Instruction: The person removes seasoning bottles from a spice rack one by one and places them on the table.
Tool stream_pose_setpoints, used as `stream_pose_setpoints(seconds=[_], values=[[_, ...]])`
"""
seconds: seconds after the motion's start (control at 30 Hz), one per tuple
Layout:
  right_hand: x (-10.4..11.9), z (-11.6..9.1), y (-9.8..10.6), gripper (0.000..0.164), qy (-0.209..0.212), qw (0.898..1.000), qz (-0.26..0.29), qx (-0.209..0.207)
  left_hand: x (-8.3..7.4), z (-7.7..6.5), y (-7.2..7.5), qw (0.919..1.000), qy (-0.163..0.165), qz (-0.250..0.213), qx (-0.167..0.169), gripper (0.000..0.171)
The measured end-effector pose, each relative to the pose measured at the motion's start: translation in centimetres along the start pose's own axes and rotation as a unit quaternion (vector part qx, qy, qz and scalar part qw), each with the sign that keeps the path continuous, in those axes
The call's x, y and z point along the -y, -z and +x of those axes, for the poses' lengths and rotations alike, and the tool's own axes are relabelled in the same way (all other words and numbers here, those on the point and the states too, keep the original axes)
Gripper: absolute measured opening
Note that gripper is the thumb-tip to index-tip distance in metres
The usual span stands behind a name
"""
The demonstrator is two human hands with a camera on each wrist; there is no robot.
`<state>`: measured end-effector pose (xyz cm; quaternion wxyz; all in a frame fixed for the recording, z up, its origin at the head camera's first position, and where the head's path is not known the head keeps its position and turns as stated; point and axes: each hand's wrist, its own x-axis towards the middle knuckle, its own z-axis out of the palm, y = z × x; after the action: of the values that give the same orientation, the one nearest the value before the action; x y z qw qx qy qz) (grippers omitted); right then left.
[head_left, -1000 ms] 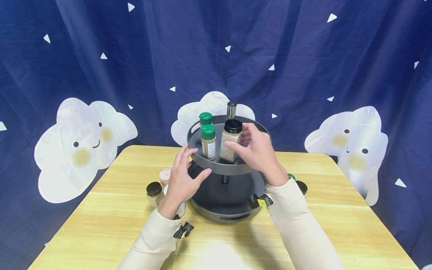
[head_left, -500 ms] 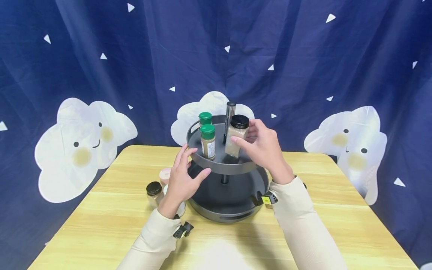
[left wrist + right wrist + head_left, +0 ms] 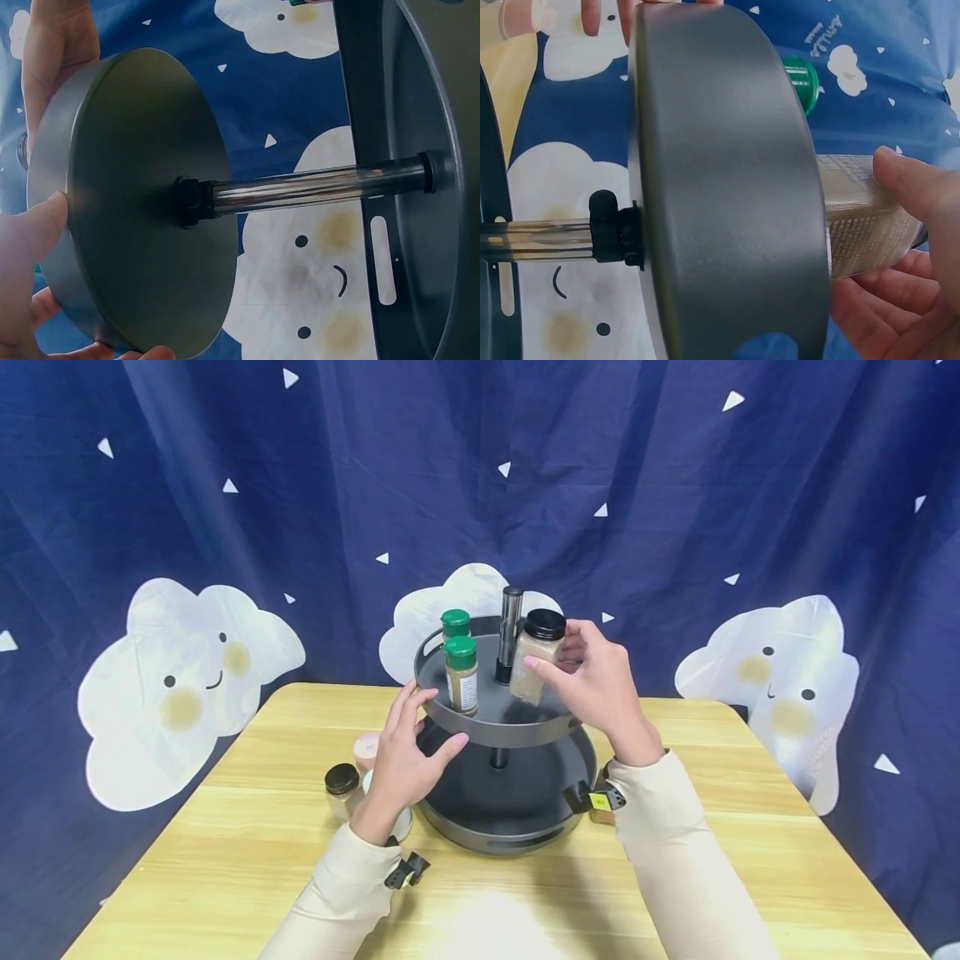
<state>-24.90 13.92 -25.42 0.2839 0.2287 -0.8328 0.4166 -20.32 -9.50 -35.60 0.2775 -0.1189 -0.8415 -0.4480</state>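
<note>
In the head view my right hand grips a square clear jar of pale powder with a black lid. It tilts slightly over the right side of the upper tray of a two-tier rack; the right wrist view shows the jar between thumb and fingers, its base hidden behind the tray wall. My left hand holds the left front rim of that tray, thumb on the outer wall. Two green-capped spice bottles stand on the tray, left of the metal post.
The lower tray stands on the wooden table. A black-lidded jar and a pink-lidded jar stand left of the rack, partly behind my left hand. Another container is mostly hidden by my right wrist. A blue curtain hangs behind.
My right hand has shifted the jar right and slightly up, from beside the green-capped bottles to right of the post, uncovering more of the post. The left hand stays on the rim.
</note>
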Motion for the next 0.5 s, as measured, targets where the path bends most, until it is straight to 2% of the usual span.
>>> stream_pose_setpoints(seconds=[0.23,0.5], values=[[-0.2,0.0,0.7,0.051,0.004,1.000,0.001,-0.019,0.0,0.0,0.0,1.0000,0.002,0.000,0.002,0.067],[-0.7,-0.2,1.2,0.049,-0.009,1.000,-0.005,-0.022,0.1,0.0,-0.1,1.0000,0.001,-0.002,0.001,0.067]])
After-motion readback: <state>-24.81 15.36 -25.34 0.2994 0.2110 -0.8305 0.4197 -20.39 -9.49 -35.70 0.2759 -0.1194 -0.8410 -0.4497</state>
